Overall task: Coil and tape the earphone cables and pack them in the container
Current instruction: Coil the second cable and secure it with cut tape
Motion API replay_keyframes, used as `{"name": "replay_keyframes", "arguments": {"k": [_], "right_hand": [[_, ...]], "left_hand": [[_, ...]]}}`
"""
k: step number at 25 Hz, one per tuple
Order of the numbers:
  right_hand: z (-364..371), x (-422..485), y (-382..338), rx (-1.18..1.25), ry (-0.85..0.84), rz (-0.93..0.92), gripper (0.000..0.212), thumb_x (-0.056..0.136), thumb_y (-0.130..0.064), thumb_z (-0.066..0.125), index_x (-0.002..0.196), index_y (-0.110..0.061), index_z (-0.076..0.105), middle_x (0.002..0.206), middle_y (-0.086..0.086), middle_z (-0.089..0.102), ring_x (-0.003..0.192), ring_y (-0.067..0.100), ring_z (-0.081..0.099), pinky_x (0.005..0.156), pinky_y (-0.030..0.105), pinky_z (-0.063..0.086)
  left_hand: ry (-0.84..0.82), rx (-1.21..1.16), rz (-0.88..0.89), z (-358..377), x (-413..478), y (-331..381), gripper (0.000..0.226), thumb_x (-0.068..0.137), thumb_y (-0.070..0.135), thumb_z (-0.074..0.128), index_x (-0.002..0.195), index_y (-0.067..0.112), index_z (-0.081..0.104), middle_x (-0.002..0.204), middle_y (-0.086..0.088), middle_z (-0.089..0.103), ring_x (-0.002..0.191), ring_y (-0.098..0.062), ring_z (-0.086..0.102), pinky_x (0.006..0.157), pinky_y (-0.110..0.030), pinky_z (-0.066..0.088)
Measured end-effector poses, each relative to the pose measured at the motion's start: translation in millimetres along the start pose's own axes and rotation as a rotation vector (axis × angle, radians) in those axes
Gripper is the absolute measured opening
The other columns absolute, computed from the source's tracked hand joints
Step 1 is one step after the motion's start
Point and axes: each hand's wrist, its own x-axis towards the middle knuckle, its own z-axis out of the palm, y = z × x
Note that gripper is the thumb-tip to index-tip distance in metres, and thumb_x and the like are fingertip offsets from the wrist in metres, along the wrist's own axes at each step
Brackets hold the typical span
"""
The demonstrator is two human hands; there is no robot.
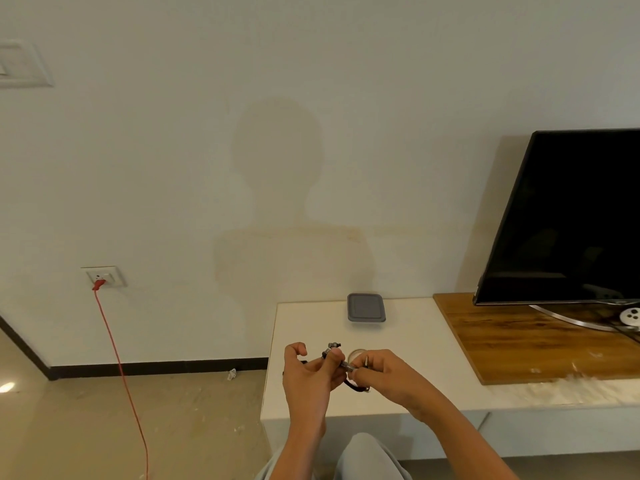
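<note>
Both hands work above the front-left part of the white tabletop [398,327]: left hand [310,370] loosely curled around the bunched earphone cable [349,381], buds sticking up past its fingers, right hand [384,374] pinched closed on the plug end. Risk: the loose left grip lets the loops spring apart before tape goes on, and the bundle could drop off the near edge. Hard to read: coil count is hidden behind the fingers, the round thing behind the right hand looks like a tape roll [356,353] but is mostly covered, and the grey container [366,307] near the back edge sits lidded, contents unseen.
</note>
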Motion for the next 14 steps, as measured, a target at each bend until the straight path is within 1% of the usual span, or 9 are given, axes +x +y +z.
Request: {"name": "replay_keyframes", "arguments": {"k": [2, 4, 5, 6, 7, 9, 12, 14], "right_hand": [[0.6, -0.1, 2.3, -0.033, -0.016, -0.031, 0.012, 0.086, -0.02, 0.059, 0.078, -0.02, 0.068, 0.074, 0.009, 0.058, 0.067, 0.017, 0.048, 0.067, 0.029, 0.044], [3.8, -0.9, 7.0, -0.08, 0.042, -0.071, 0.003, 0.081, -0.027, 0.062, 0.08, -0.027, 0.065, 0.076, 0.003, 0.059, 0.065, 0.011, 0.05, 0.067, 0.025, 0.046], [5.9, -2.1, 9.1, -0.086, 0.08, -0.09, 0.003, 0.079, -0.033, 0.063, 0.08, -0.03, 0.063, 0.078, 0.0, 0.06, 0.066, 0.009, 0.052, 0.068, 0.024, 0.047], [7.9, -3.2, 10.0, -0.073, 0.109, -0.097, 0.008, 0.078, -0.037, 0.064, 0.081, -0.03, 0.064, 0.08, -0.002, 0.062, 0.068, 0.006, 0.054, 0.069, 0.023, 0.048], [10.4, -3.5, 10.5, -0.039, 0.118, -0.093, 0.01, 0.081, -0.039, 0.065, 0.081, -0.029, 0.065, 0.079, -0.004, 0.063, 0.069, 0.005, 0.055, 0.07, 0.022, 0.048], [14.4, -1.6, 8.5, 0.042, 0.133, -0.058, 0.016, 0.089, -0.035, 0.06, 0.078, -0.027, 0.067, 0.071, -0.007, 0.063, 0.066, 0.003, 0.055, 0.069, 0.018, 0.047], [17.1, 2.0, 6.8, 0.102, 0.167, -0.002, 0.023, 0.092, -0.025, 0.056, 0.073, -0.027, 0.069, 0.067, -0.009, 0.063, 0.064, 0.001, 0.057, 0.066, 0.013, 0.047], [21.8, 3.0, 8.9, 0.077, 0.144, 0.005, 0.021, 0.092, -0.022, 0.056, 0.076, -0.023, 0.069, 0.07, -0.007, 0.062, 0.067, 0.001, 0.054, 0.067, 0.013, 0.045]], "left_hand": [[0.013, -0.025, -0.037, -0.3, 0.5, -2.4, 0.04, 0.08, 0.004, 0.073, 0.093, 0.02, 0.039, 0.073, -0.019, 0.073, 0.067, -0.033, 0.071, 0.066, -0.036, 0.061], [0.024, -0.096, -0.095, -1.7, 2.4, -5.4, 0.039, 0.08, 0.002, 0.072, 0.093, 0.02, 0.04, 0.076, -0.02, 0.073, 0.069, -0.033, 0.072, 0.065, -0.035, 0.06], [0.022, -0.131, -0.119, -2.7, 3.0, -6.0, 0.038, 0.081, 0.001, 0.071, 0.093, 0.02, 0.04, 0.078, -0.021, 0.073, 0.069, -0.033, 0.072, 0.066, -0.033, 0.06], [0.015, -0.155, -0.136, -3.4, 3.6, -6.5, 0.037, 0.082, 0.001, 0.07, 0.094, 0.019, 0.04, 0.079, -0.02, 0.073, 0.069, -0.032, 0.071, 0.067, -0.032, 0.059], [0.006, -0.166, -0.147, -4.0, 4.3, -7.2, 0.036, 0.083, 0.001, 0.069, 0.095, 0.018, 0.04, 0.079, -0.02, 0.074, 0.069, -0.031, 0.071, 0.068, -0.03, 0.058], [-0.015, -0.17, -0.157, -5.0, 6.7, -9.0, 0.033, 0.084, 0.001, 0.067, 0.098, 0.015, 0.04, 0.08, -0.019, 0.074, 0.073, -0.03, 0.069, 0.075, -0.031, 0.057], [-0.064, -0.173, -0.176, -5.6, 11.2, -13.4, 0.029, 0.087, 0.003, 0.064, 0.102, 0.01, 0.04, 0.083, -0.018, 0.074, 0.08, -0.031, 0.069, 0.088, -0.04, 0.055], [-0.089, -0.181, -0.181, -7.4, 14.2, -17.1, 0.027, 0.088, 0.003, 0.063, 0.102, 0.009, 0.04, 0.081, -0.017, 0.074, 0.083, -0.03, 0.068, 0.089, -0.039, 0.054]]}}
